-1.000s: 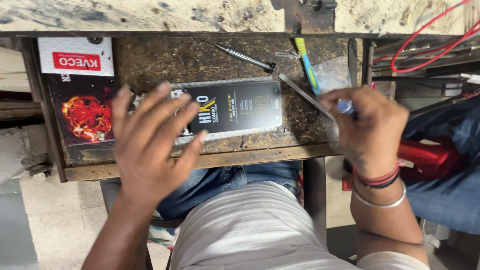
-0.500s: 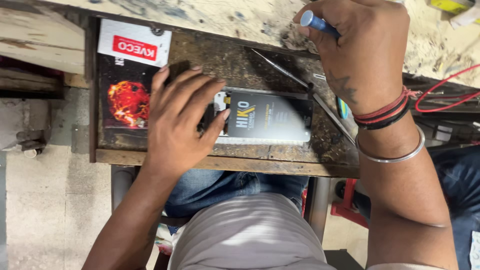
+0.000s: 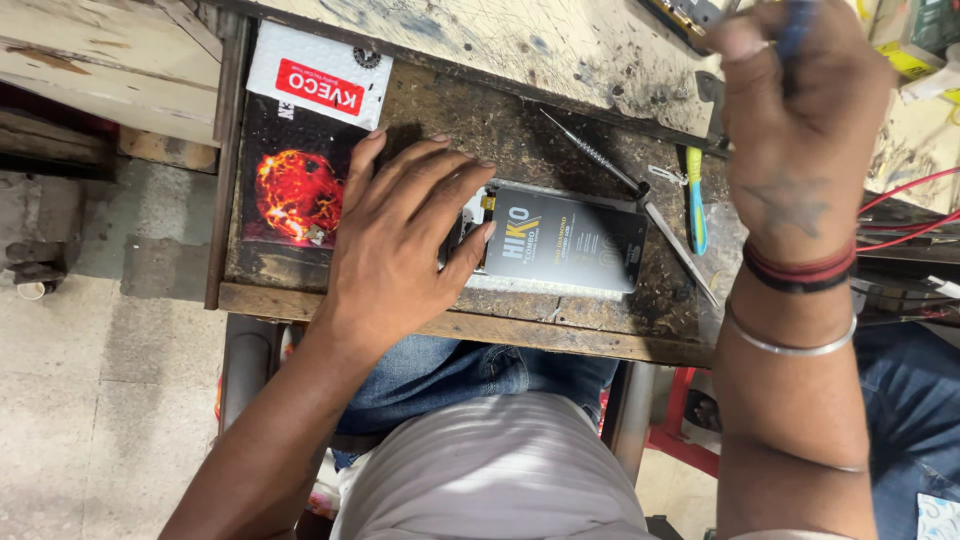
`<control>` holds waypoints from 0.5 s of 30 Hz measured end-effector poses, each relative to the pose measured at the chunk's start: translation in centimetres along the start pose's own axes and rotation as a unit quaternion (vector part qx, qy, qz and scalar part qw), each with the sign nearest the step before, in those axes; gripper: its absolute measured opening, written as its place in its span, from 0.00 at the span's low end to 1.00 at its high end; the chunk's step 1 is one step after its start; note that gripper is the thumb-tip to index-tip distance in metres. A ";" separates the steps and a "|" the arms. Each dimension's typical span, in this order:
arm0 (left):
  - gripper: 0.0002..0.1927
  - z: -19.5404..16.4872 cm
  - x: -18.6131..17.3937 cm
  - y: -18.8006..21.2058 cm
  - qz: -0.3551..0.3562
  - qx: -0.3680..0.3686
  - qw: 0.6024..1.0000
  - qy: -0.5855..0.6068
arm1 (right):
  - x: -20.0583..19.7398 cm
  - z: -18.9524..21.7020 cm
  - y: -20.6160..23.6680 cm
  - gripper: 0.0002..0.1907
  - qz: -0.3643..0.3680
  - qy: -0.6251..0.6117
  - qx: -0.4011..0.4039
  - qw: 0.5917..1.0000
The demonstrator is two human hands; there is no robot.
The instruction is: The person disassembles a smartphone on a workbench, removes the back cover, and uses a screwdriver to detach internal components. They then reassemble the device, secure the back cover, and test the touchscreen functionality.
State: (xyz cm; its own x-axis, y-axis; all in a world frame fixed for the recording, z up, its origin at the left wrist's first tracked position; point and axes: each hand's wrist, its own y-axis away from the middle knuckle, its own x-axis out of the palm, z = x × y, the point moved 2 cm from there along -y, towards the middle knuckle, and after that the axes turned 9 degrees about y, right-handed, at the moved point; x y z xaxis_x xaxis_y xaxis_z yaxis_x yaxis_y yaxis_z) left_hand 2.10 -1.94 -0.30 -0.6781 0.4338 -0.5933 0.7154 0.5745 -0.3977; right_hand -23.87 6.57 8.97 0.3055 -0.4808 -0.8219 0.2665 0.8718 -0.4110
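Note:
My left hand [image 3: 400, 240] lies flat with fingers spread on the left end of a black phone-screen part [image 3: 565, 240] that rests in an open wooden drawer [image 3: 450, 325]. My right hand [image 3: 800, 130] is raised over the worktop at the upper right, closed around a blue-handled tool [image 3: 795, 30] whose tip is hidden. Red thread bands and a metal bangle [image 3: 790, 345] sit on that wrist.
A black packet with a red fiery picture and a white end [image 3: 305, 150] lies left in the drawer. A thin metal screwdriver [image 3: 595, 155], tweezers [image 3: 680, 250] and a blue-and-yellow tool [image 3: 695, 200] lie right. Red wires [image 3: 910, 215] run at the right. A scuffed worktop [image 3: 520, 45] is above.
My right hand has lifted from the drawer's right side up over the worktop with the blue-handled tool. My left hand stays on the screen part. The view has shifted.

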 end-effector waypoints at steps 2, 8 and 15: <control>0.23 0.0 -0.1 0.0 -0.002 -0.001 1.000 0.002 | -0.6 0.0 0.8 0.06 -0.047 -0.078 0.035 0.995; 0.22 0.0 -0.2 0.0 0.000 -0.004 1.000 0.004 | 0.6 0.1 2.9 0.11 -0.084 -0.298 0.074 0.948; 0.22 0.0 -0.2 0.0 -0.002 -0.011 1.000 0.007 | 2.5 -0.9 2.8 0.15 -0.068 -0.310 0.110 0.942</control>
State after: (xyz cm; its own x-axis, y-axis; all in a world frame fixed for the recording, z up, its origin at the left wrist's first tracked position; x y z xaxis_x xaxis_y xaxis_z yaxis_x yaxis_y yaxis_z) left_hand 2.23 -2.04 -0.23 -0.6836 0.4413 -0.5814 0.7089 0.5909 -0.3850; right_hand -23.23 7.91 5.41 0.7121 -0.6075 -0.3518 0.5029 0.7911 -0.3482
